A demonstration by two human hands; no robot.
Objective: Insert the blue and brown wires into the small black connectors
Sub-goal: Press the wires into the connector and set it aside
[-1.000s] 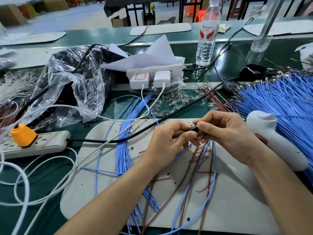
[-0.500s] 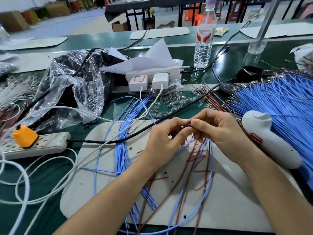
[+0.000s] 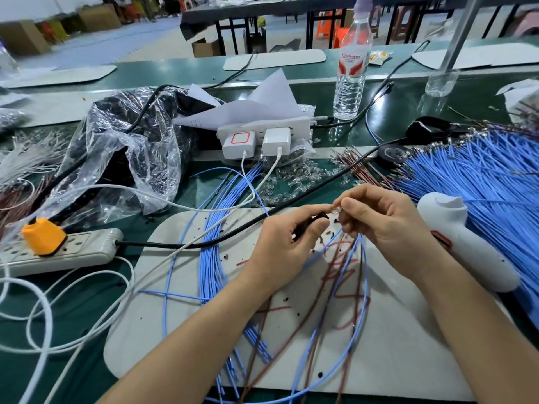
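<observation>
My left hand [image 3: 287, 246] pinches a small black connector [image 3: 316, 220] between thumb and fingers above the white work mat [image 3: 408, 345]. Just to its right, my right hand [image 3: 382, 225] pinches the metal-tipped wire ends [image 3: 337, 210] close to the connector, a small gap between them. A blue wire [image 3: 360, 310] and brown wires [image 3: 326, 284] loop down from my hands across the mat. A bundle of blue wires [image 3: 211, 258] lies on the mat's left part.
A white glue gun [image 3: 463, 240] lies right of my right hand beside a big fan of blue wires [image 3: 481, 182]. A black cable [image 3: 233, 237] runs to a power strip [image 3: 67, 252] at left. Clear small parts [image 3: 297, 182], chargers [image 3: 256, 141], a plastic bag [image 3: 125, 153] and a water bottle [image 3: 350, 74] stand behind.
My hands have parted slightly: the black connector now shows in my left fingers and the wire tips sit just right of it. The view has shifted a little.
</observation>
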